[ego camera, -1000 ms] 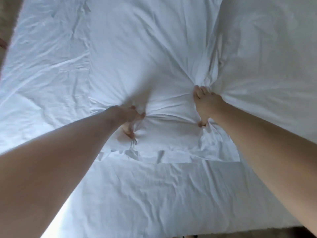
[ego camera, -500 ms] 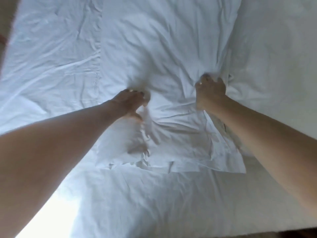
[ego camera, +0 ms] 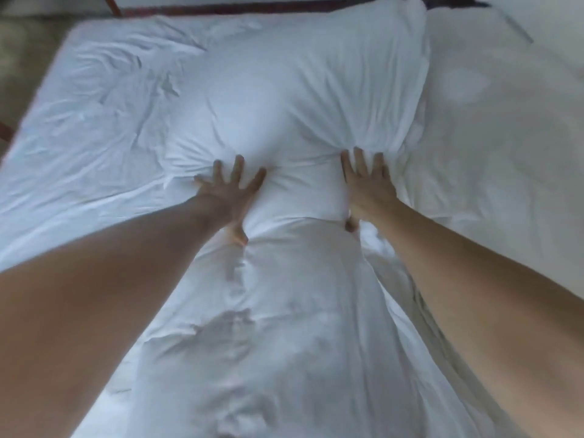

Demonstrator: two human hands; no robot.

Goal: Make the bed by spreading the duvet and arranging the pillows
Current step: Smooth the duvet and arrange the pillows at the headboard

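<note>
Hands flat on pillow, both pressing. Left hand (ego camera: 229, 192) has fingers spread and straight, palm down on the near-left part of the white pillow (ego camera: 300, 99), thumb tucked down toward the fabric below. Right hand (ego camera: 368, 186) likewise, fingers straight and pointing away, palm pressed on the near-right part, thumb hanging at the pillow's lower edge. Neither hand grips anything: no curl, no pinch, just push contact. Fabric radiates creases from under both palms.

Pillow sits at the head end of the bed, roughly centre of view, puffed up between and beyond the hands. Second pillow (ego camera: 493, 128) lies just beside it on the right, touching along the edge. Wrinkled white sheet (ego camera: 94, 115) shows to the left of the pressed pillow. Duvet (ego camera: 268, 327) runs from the pillow's near edge toward the camera, bunched and creased between the two forearms. Dark wooden bed frame (ego camera: 221, 7) is visible along the top edge; floor (ego camera: 22, 49) shows at top left.
</note>
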